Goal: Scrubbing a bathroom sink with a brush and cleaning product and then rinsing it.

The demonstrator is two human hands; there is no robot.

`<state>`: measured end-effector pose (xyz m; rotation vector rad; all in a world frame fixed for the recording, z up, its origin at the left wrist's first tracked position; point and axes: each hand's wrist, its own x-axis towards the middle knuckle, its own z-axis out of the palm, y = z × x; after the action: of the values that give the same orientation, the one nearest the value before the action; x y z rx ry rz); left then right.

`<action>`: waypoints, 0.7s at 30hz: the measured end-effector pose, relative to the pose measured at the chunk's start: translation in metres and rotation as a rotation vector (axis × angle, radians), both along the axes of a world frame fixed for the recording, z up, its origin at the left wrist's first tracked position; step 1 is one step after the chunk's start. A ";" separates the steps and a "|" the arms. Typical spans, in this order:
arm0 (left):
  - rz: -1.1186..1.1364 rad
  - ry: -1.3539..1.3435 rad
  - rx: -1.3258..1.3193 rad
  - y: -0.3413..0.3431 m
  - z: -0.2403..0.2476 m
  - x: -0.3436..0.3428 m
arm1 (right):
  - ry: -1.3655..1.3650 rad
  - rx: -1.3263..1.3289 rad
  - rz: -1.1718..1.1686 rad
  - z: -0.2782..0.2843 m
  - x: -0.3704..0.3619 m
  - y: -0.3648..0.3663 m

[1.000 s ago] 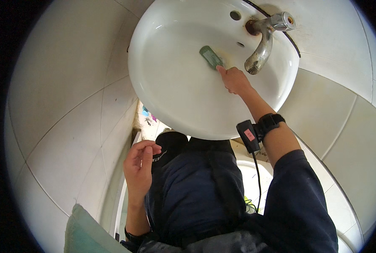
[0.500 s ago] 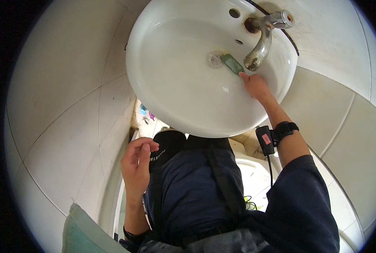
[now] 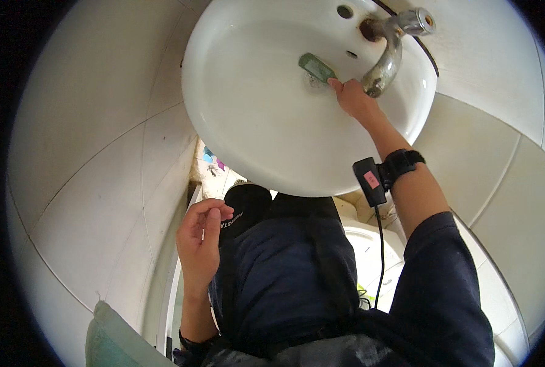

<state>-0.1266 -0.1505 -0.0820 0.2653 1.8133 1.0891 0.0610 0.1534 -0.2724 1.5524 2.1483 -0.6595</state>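
My right hand [image 3: 353, 99] is down in the sink [image 3: 248, 128], fingertips pinching the near end of a green scrubber [image 3: 317, 67] — grasping it, not just touching. The scrubber lies flat on the basin floor, just ahead of my fingers, over the drain area; I can't tell if it fully covers the drain. The tap [image 3: 387, 55] arches right beside the hand, spout just to its right, not touching as far as I can see. A black wrist strap [image 3: 401, 165] sits on that forearm, with a small black box [image 3: 369, 181] hanging off it and a cable running down from the box.

My left hand [image 3: 200, 244] is well apart from the sink, below its front rim, held against my dark clothes — fingers loosely curled, thumb near the fingertips, nothing in it. White wall tiles [image 3: 95, 183] are to the left of that hand. A pale green cloth [image 3: 110, 339] shows below it, near the lower edge.
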 end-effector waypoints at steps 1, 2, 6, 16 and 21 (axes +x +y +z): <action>0.007 -0.007 -0.014 -0.003 0.004 -0.006 | -0.010 -0.085 -0.065 0.022 -0.019 -0.007; 0.008 -0.010 -0.012 -0.002 0.003 -0.007 | -0.013 -0.082 -0.064 0.028 -0.009 -0.007; -0.026 0.000 0.018 -0.002 -0.003 -0.008 | -0.176 -0.138 0.124 0.036 0.031 -0.008; -0.050 -0.063 0.053 -0.001 -0.007 -0.007 | -0.162 -0.127 0.048 0.037 0.024 -0.011; -0.060 -0.054 0.015 -0.001 -0.010 -0.004 | -0.026 -0.019 0.179 0.028 0.003 0.001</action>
<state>-0.1310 -0.1512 -0.0919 0.2947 1.7391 1.0582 0.0635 0.1548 -0.2448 1.3320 2.2223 -0.5951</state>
